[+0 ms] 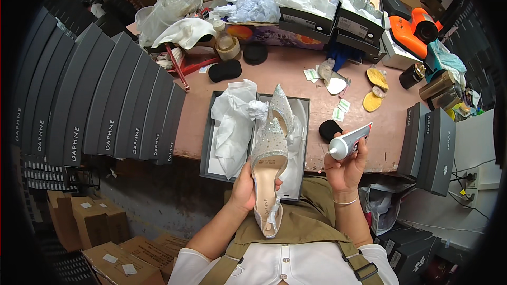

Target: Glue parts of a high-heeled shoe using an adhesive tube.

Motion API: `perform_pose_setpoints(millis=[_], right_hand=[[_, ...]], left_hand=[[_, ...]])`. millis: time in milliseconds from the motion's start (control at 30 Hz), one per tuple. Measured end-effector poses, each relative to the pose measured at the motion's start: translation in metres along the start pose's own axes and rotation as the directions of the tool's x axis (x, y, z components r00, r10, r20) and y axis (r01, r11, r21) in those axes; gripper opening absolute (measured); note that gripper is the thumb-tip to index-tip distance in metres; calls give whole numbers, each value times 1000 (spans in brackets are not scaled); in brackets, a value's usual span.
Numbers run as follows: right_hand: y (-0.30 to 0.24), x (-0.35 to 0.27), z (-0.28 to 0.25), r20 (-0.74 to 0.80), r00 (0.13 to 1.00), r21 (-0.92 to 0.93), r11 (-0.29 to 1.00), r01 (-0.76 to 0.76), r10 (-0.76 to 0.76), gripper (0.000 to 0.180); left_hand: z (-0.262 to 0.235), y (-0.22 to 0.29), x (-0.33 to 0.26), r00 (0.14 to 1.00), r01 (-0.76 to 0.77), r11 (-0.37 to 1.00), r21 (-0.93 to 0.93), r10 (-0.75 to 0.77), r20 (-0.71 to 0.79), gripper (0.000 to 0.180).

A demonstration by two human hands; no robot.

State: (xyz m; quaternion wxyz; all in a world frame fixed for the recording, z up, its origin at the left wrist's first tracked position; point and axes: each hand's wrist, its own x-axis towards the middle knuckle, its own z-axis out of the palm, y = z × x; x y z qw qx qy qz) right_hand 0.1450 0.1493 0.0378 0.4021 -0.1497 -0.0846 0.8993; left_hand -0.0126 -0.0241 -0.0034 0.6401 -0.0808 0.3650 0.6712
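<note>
Head view: hands clamped on glittery shoe (268,150) and glue tube (349,141), over open shoebox (211,142) of tissue paper (232,124)

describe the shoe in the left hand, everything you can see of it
The shoe is a pointed-toe slingback, silver and glittery over the toe, with a pale beige insole and a thin heel strap. It lies sole-down, toe pointing away from the person, heel toward their lap. The left hand grips its left side near the middle. Its toe hangs over an open grey box lined with white tissue, where a matching shoe lies.
</note>
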Motion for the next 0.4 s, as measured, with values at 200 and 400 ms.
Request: perform_pose_setpoints(millis=[200, 400], right_hand=[[1, 1, -1, 38, 999, 24, 1000, 12, -13, 35], [1, 2, -3, -5, 1000, 5, 1000, -1, 1, 39]], left_hand=[[10, 0, -4, 996, -75, 994, 74, 79, -50, 63], [13, -1, -4, 990, -116, 988, 100, 123, -70, 61]])
